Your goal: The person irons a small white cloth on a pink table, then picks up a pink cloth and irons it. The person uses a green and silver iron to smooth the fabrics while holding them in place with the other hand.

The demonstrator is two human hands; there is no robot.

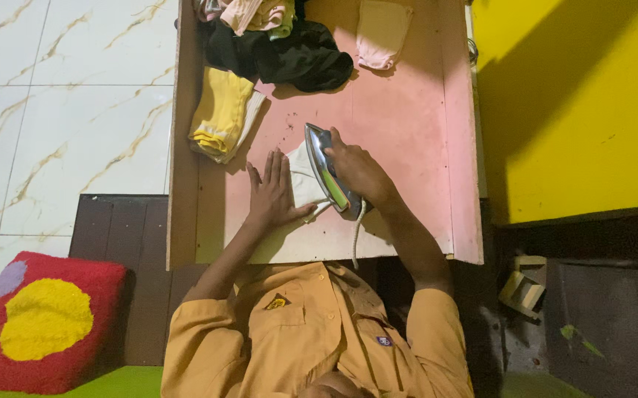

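No containers in view. Right hand [354,168] wrapped around iron [326,175], tilted on edge. Left hand [271,195] flat, fingers spread, pressing white cloth [300,180] (iron touching cloth, just right of left hand). Yellow folded clothes [222,114] beyond left hand on pink board [407,133].

I note the iron [324,169] shows a glossy metal soleplate. The white garment [302,180] under it is matt cloth. The pink tabletop [400,133] looks like painted wood, matt and scuffed. The floor [68,110] is polished marble-look tile.
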